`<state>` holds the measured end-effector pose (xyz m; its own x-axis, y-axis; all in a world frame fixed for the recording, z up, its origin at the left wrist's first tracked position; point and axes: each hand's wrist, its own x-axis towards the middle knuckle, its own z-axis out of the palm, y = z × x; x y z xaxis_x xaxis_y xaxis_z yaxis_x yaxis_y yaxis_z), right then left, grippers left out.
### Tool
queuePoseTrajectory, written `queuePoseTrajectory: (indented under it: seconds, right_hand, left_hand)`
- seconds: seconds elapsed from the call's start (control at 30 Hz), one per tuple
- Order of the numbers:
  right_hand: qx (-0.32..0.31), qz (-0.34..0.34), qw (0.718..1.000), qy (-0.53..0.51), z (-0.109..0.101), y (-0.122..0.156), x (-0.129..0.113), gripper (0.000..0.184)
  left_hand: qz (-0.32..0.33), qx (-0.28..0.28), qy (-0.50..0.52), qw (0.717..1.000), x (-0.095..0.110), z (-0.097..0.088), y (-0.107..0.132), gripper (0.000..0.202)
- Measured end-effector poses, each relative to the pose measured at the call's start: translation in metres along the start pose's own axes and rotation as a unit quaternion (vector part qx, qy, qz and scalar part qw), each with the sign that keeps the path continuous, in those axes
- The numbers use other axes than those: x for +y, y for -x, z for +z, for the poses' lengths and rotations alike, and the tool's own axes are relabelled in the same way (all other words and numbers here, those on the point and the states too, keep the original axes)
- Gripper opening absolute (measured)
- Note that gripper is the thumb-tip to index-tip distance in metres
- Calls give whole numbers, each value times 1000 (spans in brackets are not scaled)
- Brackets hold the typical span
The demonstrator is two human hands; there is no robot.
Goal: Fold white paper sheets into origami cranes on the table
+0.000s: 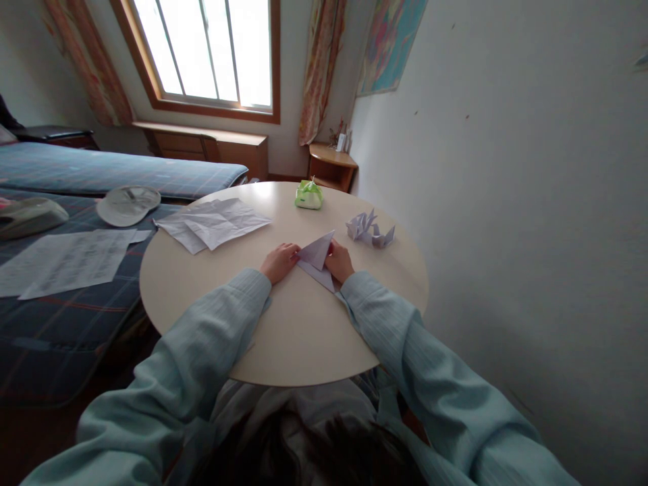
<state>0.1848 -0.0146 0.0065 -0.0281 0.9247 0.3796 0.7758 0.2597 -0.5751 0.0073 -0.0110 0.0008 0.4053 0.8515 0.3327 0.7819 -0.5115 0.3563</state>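
A partly folded sheet of pale paper [316, 252] is between my hands, just above or on the round white table [304, 337]; one triangular flap stands up from it. My left hand [280, 262] pinches its left corner with the fingers closed. At the opposite edge, my right hand [339, 260] grips the paper, its fingertips partly hidden behind the flap. Several folded paper pieces [363, 227] with pointed tips stand in a group to the right, beyond my right hand. Creased loose sheets [223, 223] lie overlapping to the left, beyond my left hand.
A green and white tissue pack [308, 194] sits near the table's far edge. Left of the table, a bed [101, 337] bears printed sheets [75, 260] and a light cap [128, 205]. A white wall [506, 202] rises close on the right. A wooden corner cabinet [331, 162] stands behind.
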Motion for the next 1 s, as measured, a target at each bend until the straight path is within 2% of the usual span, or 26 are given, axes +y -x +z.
queuePoseTrajectory:
  seconds: [0.27, 0.53, 0.77, 1.0]
  right_hand:
    - [-4, -31, 1000, -7, 4, -1, 2, 14]
    - [-13, -49, 996, -69, 6, 1, -1, 13]
    - [-23, -78, 991, -104, 8, 3, -2, 12]
    - [-46, -68, 992, -92, 8, 4, -1, 11]
  left_hand:
    - [8, 8, -13, 1000, -3, 2, 0, 25]
    - [15, 13, -18, 1000, -5, 3, -1, 25]
    - [-25, 39, -15, 999, -3, 1, 1, 22]
    - [-31, 29, -25, 999, -1, 0, 1, 20]
